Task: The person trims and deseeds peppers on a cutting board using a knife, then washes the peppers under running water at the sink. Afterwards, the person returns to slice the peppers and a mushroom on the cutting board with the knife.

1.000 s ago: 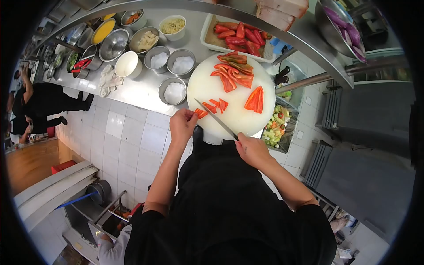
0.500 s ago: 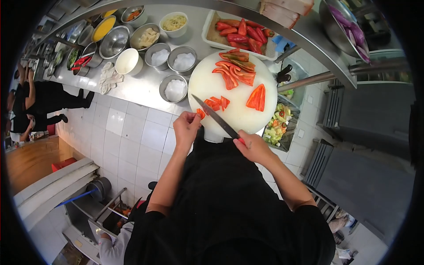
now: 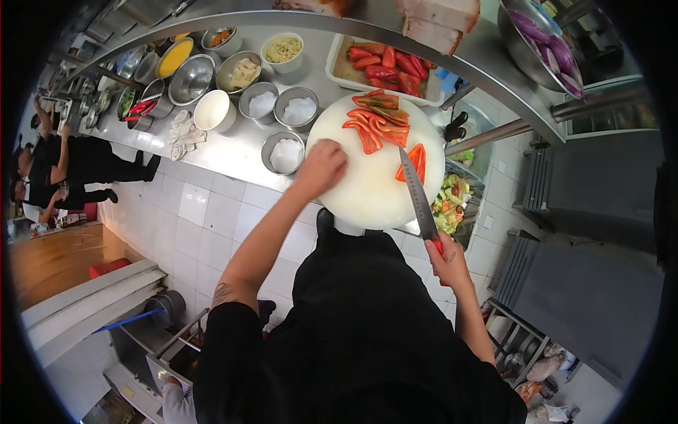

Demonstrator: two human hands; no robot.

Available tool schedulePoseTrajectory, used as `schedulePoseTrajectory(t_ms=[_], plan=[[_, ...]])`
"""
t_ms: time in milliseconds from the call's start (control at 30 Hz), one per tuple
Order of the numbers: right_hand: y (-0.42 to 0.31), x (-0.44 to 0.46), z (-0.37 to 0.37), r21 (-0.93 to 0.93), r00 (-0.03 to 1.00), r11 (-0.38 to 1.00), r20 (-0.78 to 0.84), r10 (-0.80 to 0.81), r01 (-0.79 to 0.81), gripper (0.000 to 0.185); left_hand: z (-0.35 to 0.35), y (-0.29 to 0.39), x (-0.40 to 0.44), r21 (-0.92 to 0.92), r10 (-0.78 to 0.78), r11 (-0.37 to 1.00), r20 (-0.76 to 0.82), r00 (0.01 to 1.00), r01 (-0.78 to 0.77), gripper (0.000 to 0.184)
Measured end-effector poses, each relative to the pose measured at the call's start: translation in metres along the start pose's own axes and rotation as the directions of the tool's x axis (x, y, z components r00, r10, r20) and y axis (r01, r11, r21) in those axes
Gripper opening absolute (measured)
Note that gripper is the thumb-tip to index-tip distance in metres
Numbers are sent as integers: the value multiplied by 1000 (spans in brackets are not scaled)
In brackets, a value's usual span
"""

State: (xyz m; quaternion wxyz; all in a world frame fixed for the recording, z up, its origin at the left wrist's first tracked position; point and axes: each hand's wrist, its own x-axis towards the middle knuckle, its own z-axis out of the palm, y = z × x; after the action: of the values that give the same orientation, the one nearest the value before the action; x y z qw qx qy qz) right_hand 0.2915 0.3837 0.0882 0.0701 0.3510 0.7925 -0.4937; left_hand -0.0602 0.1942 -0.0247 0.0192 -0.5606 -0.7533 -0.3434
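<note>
My right hand [image 3: 450, 265] grips the red handle of a kitchen knife [image 3: 419, 200]. Its blade points away from me over the right side of the round white cutting board [image 3: 367, 198], the tip by a flat piece of red pepper [image 3: 415, 164]. My left hand [image 3: 323, 167] is over the board's left edge with its fingers curled down; whatever they hold is hidden beneath them. Opened strips of red pepper [image 3: 378, 121] lie piled at the far side of the board.
Whole red peppers [image 3: 385, 67] fill a white tray [image 3: 337, 76] behind the board. Metal bowls of white contents, one a bowl [image 3: 284, 154], stand at left. A scrap bin [image 3: 452, 201] is at right. A metal shelf [image 3: 311, 22] crosses overhead. Two people [image 3: 85, 166] stand far left.
My left hand has moved up onto the board, and the small cut pepper pieces there no longer show. The knife has swung right, from those pieces to the larger pepper piece.
</note>
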Motion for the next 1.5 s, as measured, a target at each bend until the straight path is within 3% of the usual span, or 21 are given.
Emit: schedulePoseTrajectory(t_ms=[200, 300, 333, 433, 467, 500, 567, 600, 633, 667, 733, 833, 900, 967, 1067, 1167, 1200, 1267, 1300, 1367, 1500], plan=[[14, -7, 6, 69, 998, 996, -6, 57, -57, 28, -62, -47, -29, -8, -240, 970, -205, 949, 244, 29], [16, -8, 2, 25, 1000, 1000, -25, 17, -16, 29, -51, -102, -70, -198, -530, 845, -434, 729, 497, 54], [18, -8, 0, -13, 999, 1000, -35, -21, 21, 30, -63, -91, -73, -599, -803, 541, -159, 574, 590, 66], [26, -10, -10, -61, 990, 994, -104, -98, 93, 30, -74, -55, -71, -540, -810, 523, -75, 582, 659, 70], [31, -12, -15, -61, 989, 995, -120, -90, 83, 30, -71, -49, -66, -404, -746, 653, -196, 636, 641, 73], [38, -14, -19, -66, 983, 994, -151, -102, 93, 30, -66, -41, -58, -134, -532, 839, -401, 746, 527, 67], [49, -19, -26, -71, 974, 993, -199, -105, 92, 29, -51, 6, -29, -459, -637, 753, -326, 698, 472, 52], [53, -22, -28, -36, 968, 997, -240, -75, 69, 29, -42, 28, -9, -85, -411, 909, -339, 846, 408, 40], [57, -22, -29, -1, 960, 999, -274, -49, 51, 28, -19, 48, 11, -88, -227, 974, -273, 935, 211, 33], [63, -21, -30, -2, 960, 999, -276, -51, 53, 28, 2, 66, 31, -141, -109, 985, -48, 993, 101, 38], [74, -20, -30, 12, 940, 997, -334, -72, 81, 25, 41, 105, 82, -95, 127, 988, 67, 990, -120, 51], [60, -19, -29, 127, 945, 989, -327, -31, 77, 22, 81, 116, 114, 93, 178, 979, 63, 982, -184, 42], [54, -14, -23, 118, 933, 980, -344, -110, 159, 17, 78, 116, 121, 285, 107, 938, 305, 946, -198, 32], [44, -16, -15, 151, 920, 974, -379, -100, 168, 15, 59, 114, 102, 324, 142, 920, 251, 957, -222, 23], [59, 2, -3, -60, 941, 969, -233, -246, 238, 18, 21, 108, 53, 93, -240, 969, 161, 957, 228, 21], [34, 13, 5, -237, 906, 898, -123, -406, 370, 21, -9, 83, -2, -230, -528, 815, 82, 845, 532, 18], [27, 17, 11, -225, 912, 901, -97, -398, 370, 19, -13, 75, -16, -231, -530, 813, 83, 844, 534, 18], [13, 23, 20, -278, 905, 879, -63, -420, 388, 18, -18, 68, -37, -449, -725, 556, 151, 672, 700, 18], [6, 26, 24, -326, 897, 853, -33, -441, 407, 18, -18, 68, -42, -450, -731, 550, 147, 666, 703, 18], [-6, 32, 32, -353, 893, 836, -4, -450, 420, 17, -19, 70, -47, -524, -831, 308, 258, 493, 794, 25], [-30, 38, 45, -406, 892, 804, 64, -448, 433, 16, -16, 76, -45, -525, -814, 111, 439, 380, 844, 32]])
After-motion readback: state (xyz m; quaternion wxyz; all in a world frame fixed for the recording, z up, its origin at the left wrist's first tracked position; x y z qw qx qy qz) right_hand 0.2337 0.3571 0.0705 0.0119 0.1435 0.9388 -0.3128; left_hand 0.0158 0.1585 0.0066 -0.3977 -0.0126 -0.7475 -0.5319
